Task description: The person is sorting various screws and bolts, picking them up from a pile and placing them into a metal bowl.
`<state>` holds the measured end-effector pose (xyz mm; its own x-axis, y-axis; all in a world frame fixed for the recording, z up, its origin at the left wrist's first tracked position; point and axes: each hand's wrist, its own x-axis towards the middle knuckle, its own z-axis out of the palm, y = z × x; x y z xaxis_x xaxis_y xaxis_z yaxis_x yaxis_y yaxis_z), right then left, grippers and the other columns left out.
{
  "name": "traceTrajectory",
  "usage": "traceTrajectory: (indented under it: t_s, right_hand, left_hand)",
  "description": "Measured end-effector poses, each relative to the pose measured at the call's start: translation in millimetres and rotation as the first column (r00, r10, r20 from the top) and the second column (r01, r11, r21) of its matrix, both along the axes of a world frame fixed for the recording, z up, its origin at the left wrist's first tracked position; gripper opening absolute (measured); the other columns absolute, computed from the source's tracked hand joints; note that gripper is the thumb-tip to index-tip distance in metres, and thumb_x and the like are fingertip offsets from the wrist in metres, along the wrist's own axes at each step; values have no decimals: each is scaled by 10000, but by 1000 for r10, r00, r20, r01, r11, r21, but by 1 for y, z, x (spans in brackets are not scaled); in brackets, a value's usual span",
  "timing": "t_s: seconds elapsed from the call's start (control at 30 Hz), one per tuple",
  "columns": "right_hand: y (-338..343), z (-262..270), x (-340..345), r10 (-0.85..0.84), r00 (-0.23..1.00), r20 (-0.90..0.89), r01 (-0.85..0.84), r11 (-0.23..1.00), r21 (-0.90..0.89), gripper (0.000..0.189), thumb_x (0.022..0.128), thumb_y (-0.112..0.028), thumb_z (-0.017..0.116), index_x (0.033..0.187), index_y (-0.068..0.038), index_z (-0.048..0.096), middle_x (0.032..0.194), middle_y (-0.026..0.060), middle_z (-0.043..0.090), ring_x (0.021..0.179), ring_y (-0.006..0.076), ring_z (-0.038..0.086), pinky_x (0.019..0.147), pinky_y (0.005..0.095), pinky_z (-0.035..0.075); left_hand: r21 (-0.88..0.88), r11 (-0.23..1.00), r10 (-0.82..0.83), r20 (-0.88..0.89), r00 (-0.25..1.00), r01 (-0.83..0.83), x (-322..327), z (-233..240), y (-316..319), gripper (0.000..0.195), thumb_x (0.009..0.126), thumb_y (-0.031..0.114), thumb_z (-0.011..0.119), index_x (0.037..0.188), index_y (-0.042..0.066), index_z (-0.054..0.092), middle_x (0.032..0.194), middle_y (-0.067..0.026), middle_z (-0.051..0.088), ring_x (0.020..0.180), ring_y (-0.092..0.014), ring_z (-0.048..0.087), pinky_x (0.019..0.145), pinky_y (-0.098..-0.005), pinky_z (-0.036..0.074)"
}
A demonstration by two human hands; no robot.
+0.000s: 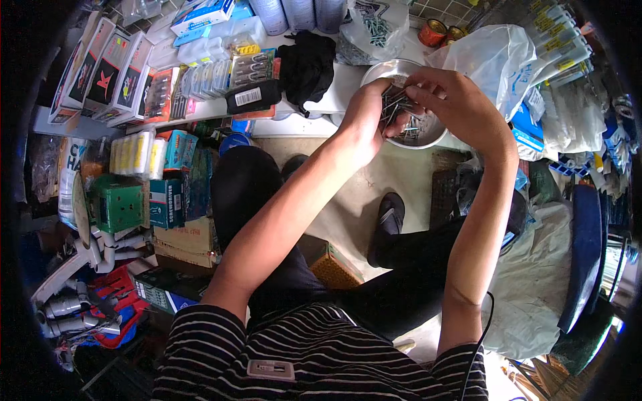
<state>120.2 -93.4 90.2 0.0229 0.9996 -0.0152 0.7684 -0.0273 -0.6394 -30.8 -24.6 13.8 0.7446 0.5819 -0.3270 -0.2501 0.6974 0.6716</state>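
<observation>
My left hand (368,120) holds a bunch of metal screws or nails (396,108) in its palm, above a round metal bowl (434,135). My right hand (446,100) is just to the right, its thumb and fingers at the top of the bunch; whether it pinches a single piece cannot be told. More loose fasteners (412,129) lie inside the bowl under my hands. The bowl rests at the edge of a white shelf. A clear plastic bag of screws (378,30) stands behind it, and a large clear plastic bag (494,60) is to its right.
Along the white shelf (326,95) stand boxes (110,70), packs of drill bits (253,67), a black cloth or bag (308,65) and red tins (432,33). A green plastic box (118,203) and pipe fittings (75,306) are at the left. Below, a carton (328,263) sits between my legs.
</observation>
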Motion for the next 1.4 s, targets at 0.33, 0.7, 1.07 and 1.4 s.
traceTrajectory:
  t_s: [0.33, 0.7, 1.07, 1.4]
  right_hand:
    - [1, -14, -1, -52, 993, 107, 46, 997, 56, 229, 1003, -192, 567, 1084, 15, 621, 849, 155, 696, 817, 288, 664, 742, 398, 509]
    - [2, -9, -2, -15, 993, -121, 10, 999, -42, 247, 987, -192, 571, 1093, 24, 632, 974, 248, 699, 913, 438, 670, 784, 456, 516]
    - [-12, 11, -12, -49, 990, 133, 22, 979, 201, 178, 1005, -148, 535, 1079, 12, 558, 948, 256, 655, 869, 470, 602, 747, 473, 470]
    - [-58, 73, 12, -202, 976, -77, 213, 960, 181, 244, 1018, -187, 575, 1138, 17, 632, 826, 133, 678, 713, 196, 646, 692, 333, 511]
  left_hand:
    - [18, 999, -38, 69, 997, 37, -5, 0, 4, 334, 1055, 266, 353, 1130, 42, 588, 883, -121, 703, 592, -109, 557, 416, -207, 340]
    - [47, 993, 107, -37, 994, -106, -2, -2, 1, 294, 1069, 290, 417, 1126, 51, 579, 849, -61, 669, 590, -96, 531, 416, -202, 303]
    - [2, 999, 33, 36, 999, -33, -7, 10, 2, 276, 1056, 287, 429, 1033, 68, 595, 785, -87, 675, 558, -93, 552, 388, -206, 331]
    - [-130, 982, -110, 187, 976, 136, -7, 7, -6, 274, 1027, 256, 515, 996, -5, 591, 796, -44, 595, 525, -79, 443, 372, -206, 269]
